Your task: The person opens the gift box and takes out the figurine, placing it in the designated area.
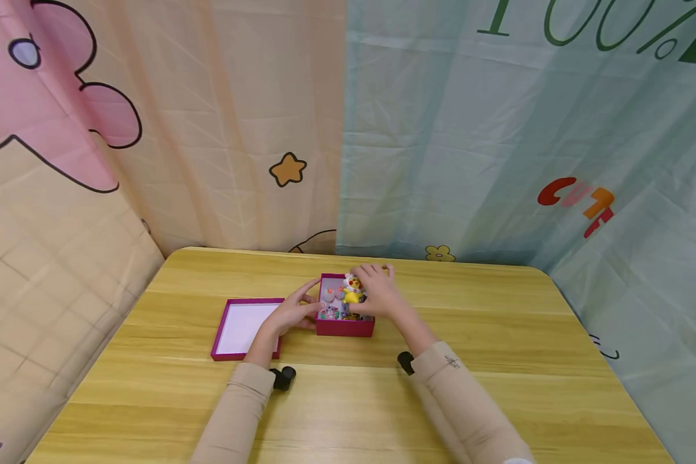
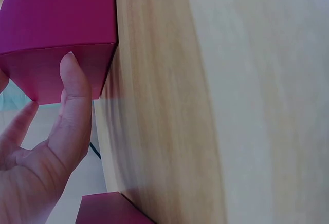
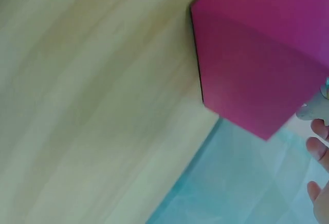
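A magenta box (image 1: 345, 328) without its lid stands on the table, with several small figurines (image 1: 331, 304) inside. My left hand (image 1: 290, 316) rests against the box's left side, its fingers spread and fairly straight; in the left wrist view the thumb (image 2: 75, 80) lies on the box wall. Over the box's right part, my right hand (image 1: 381, 293) holds a yellow figurine (image 1: 354, 294) with a white top between thumb and fingers. In the right wrist view, only fingertips (image 3: 317, 148) show at the edge, near a greyish figurine part (image 3: 314, 109).
Left of the box lies the magenta lid (image 1: 243, 325), its white inside facing up, partly behind the left forearm. The wooden table (image 1: 348, 399) ends at a printed curtain (image 1: 412, 161). Black wrist cameras (image 1: 284, 377) sit at both sleeves.
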A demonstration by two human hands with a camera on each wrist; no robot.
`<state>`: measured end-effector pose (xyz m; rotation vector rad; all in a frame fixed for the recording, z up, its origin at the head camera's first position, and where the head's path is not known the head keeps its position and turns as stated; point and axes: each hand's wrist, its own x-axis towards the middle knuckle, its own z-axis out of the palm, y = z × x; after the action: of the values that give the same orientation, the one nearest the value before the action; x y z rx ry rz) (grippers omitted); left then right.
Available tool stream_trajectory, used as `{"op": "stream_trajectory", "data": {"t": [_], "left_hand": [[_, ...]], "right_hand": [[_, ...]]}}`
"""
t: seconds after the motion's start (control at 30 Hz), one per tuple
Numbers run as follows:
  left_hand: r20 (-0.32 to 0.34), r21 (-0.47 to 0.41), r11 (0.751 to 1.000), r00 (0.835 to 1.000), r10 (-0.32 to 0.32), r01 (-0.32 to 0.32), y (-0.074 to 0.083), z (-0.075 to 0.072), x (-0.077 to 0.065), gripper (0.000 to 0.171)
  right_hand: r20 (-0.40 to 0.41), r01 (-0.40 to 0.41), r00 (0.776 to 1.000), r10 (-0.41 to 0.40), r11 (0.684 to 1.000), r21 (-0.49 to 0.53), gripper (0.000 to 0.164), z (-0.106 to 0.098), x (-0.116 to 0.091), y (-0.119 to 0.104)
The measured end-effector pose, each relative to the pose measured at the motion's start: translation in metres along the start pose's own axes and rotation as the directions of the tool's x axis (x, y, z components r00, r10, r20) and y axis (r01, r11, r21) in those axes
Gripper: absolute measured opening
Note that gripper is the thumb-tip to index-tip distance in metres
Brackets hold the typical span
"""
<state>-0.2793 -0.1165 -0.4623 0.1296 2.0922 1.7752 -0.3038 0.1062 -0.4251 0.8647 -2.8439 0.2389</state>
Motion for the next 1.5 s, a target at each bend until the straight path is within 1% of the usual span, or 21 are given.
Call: {"op": "stream_trajectory", "data": {"t": [0.13,0.27,0.33,0.43,0.53,0.7,0.8,0.93,1.03,1.27,1.5], "left_hand": [[-0.003,-0.009,1.0,1.0,-0.001,0.001,0.0,0.0,0.0,0.063],[-0.007,-0.016,1.0,1.0,-0.005,0.005,0.0,-0.001,0.0,0.063],[-0.003,-0.01,1.0,1.0,-0.004,0.004,0.0,-0.002,0.0,0.064],[-0.014,-0.006,1.0,1.0,-0.013,0.013,0.0,-0.002,0.0,0.064],[-0.021,-0.006,1.0,1.0,-0.015,0.015,0.0,-0.002,0.0,0.064],[-0.019,-0.008,1.0,1.0,-0.017,0.017,0.0,-0.002,0.0,0.064],[-0.012,-0.002,1.0,1.0,-0.002,0.002,0.0,-0.002,-0.001,0.064],[-0.009,-0.003,1.0,1.0,0.001,-0.001,0.0,-0.002,-0.001,0.065],[-0.012,-0.003,1.0,1.0,-0.005,0.005,0.0,-0.001,-0.001,0.065],[-0.01,-0.002,1.0,1.0,-0.004,0.004,-0.001,-0.001,0.0,0.064],[-0.007,-0.002,1.0,1.0,0.0,0.0,-0.001,0.001,0.0,0.063]], "right_hand": [[-0.034,-0.006,0.999,0.006,1.0,0.006,0.069,-0.009,-0.007,0.009],[-0.067,-0.018,0.998,0.02,0.999,0.034,0.068,-0.015,-0.014,0.02],[-0.085,-0.031,0.996,0.033,0.999,0.032,0.066,-0.015,-0.017,0.028],[-0.108,-0.059,0.992,0.062,0.998,0.034,0.065,-0.014,-0.021,0.04],[-0.114,-0.087,0.989,0.092,0.995,0.052,0.067,-0.012,-0.027,0.051],[-0.074,-0.137,0.987,0.141,0.989,0.058,0.07,-0.006,-0.037,0.066],[-0.037,-0.159,0.986,0.16,0.987,0.033,0.07,-0.001,-0.043,0.073],[0.01,-0.178,0.984,0.178,0.984,0.002,0.071,0.006,-0.049,0.08],[0.03,-0.178,0.984,0.177,0.984,-0.001,0.073,0.01,-0.052,0.082],[0.027,-0.141,0.99,0.142,0.99,-0.016,0.069,0.016,-0.055,0.084],[0.045,-0.14,0.989,0.142,0.99,-0.029,0.069,0.016,-0.057,0.085]]}}
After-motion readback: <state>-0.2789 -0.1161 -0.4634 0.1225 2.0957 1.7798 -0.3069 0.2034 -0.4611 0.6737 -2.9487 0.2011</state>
